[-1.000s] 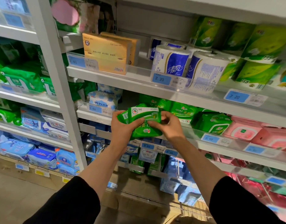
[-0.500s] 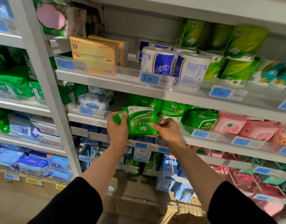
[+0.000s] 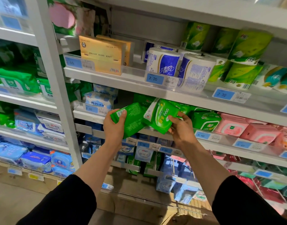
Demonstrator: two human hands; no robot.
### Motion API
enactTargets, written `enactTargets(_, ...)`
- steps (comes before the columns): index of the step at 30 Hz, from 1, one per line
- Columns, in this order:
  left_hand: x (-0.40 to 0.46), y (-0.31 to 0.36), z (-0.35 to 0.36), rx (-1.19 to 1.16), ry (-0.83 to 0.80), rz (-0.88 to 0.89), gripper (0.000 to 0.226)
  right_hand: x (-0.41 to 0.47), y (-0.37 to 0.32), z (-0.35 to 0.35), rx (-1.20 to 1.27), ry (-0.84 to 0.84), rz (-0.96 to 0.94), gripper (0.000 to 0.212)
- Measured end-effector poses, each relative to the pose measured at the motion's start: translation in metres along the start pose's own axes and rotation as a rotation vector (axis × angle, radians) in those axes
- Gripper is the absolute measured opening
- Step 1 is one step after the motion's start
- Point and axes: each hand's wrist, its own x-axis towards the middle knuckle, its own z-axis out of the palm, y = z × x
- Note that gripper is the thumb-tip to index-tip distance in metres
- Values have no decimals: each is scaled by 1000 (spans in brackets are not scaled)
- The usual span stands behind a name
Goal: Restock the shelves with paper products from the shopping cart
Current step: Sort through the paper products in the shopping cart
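The left hand (image 3: 114, 127) gripped 1 green wipes pack (image 3: 131, 119) and the right hand (image 3: 181, 127) gripped another green pack (image 3: 159, 116) (printed side up), the 2 touching, held just before the middle shelf (image 3: 220, 140), near stocked green packs (image 3: 206, 120).

single head-worn view, looking forward and down — close to shelf (image 3: 155, 93), forearms reaching in

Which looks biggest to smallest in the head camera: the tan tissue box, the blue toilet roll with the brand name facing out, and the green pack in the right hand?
1. Tan tissue box, largest.
2 and 3. Blue toilet roll and green pack held by the right hand look alike; the pack is nearer the camera, so no ranking.
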Motion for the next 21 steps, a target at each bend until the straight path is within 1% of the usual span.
enactTargets(2, 2, 4, -1, -1, -51, -19, 26, 1, 2, 0, -94, -12, -35, 28)
enactTargets(5, -4, 8, 3, -14, -149, -83, 29, -3, 8, 11, -283, -151, -124, 24)
enactTargets(7, -9, 8, 4, -68, -201, -143, 26, -6, 10, 19, -364, -200, -184, 22)
enactTargets(10, -13, 4, 1, -95, -193, -140, 16, -7, 11, 24, -442, -216, -223, 27)
enactTargets(12, -14, 2, 0, -117, -137, -116, 18, -8, 12, 23, -483, -204, -207, 30)
enactTargets(13, -13, 2, 0, -139, -99, -117, 21, -9, 12, 22, -488, -193, -170, 30)
enactTargets(15, -11, 4, 1, -169, -40, -118, 22, -12, 13, 22, -414, -204, -21, 25)
enactTargets(17, -10, 4, 2, -162, -42, -109, 22, -13, 14, 22, -310, -220, 113, 24)
enactTargets(18, -10, 3, 1, -151, -52, -107, 25, -13, 13, 23, -279, -209, 140, 26)
enactTargets(20, -10, 2, -2, -126, -60, -97, 29, -9, 8, 26, -212, -172, 135, 31)
enactTargets(21, -8, 0, -5, -114, -58, -89, 29, -5, 3, 28, -189, -151, 114, 28)
